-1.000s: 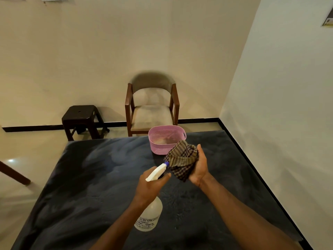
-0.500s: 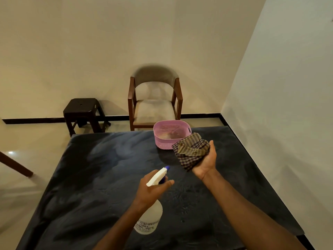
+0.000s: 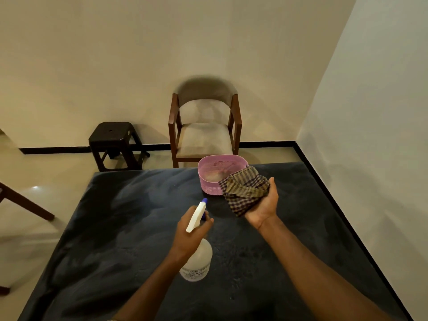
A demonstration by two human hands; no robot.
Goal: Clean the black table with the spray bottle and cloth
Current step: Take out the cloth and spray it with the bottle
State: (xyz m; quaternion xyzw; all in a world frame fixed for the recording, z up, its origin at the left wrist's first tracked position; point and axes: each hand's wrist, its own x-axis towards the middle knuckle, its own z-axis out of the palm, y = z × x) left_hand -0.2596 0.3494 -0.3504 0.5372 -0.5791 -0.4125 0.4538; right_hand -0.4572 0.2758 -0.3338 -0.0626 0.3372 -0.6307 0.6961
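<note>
From the head view, the left hand point(image 3: 192, 237) grips the neck of the spray bottle point(image 3: 196, 258), fingers curled round it below the white trigger head, whose blue nozzle points toward the far side of the black tabletop point(image 3: 115, 228). The bottle hangs above the near middle of the tabletop. The right hand point(image 3: 264, 205) is held palm up just to the right, fingers loosely cupped under the bunched checked cloth point(image 3: 245, 191), which overlaps the near right edge of the pink basket point(image 3: 208, 179) standing at the far middle.

The risk, as I judge it, is aim: with the nozzle pointing between cloth and basket, a squeeze could mist the basket instead of the dusty surface. The loose cupping could also let the cloth slide off the palm.

Compared with a second ago, the cloth hand has drawn away from the nozzle toward the far right and opened out, and the bottle has tilted slightly.
</note>
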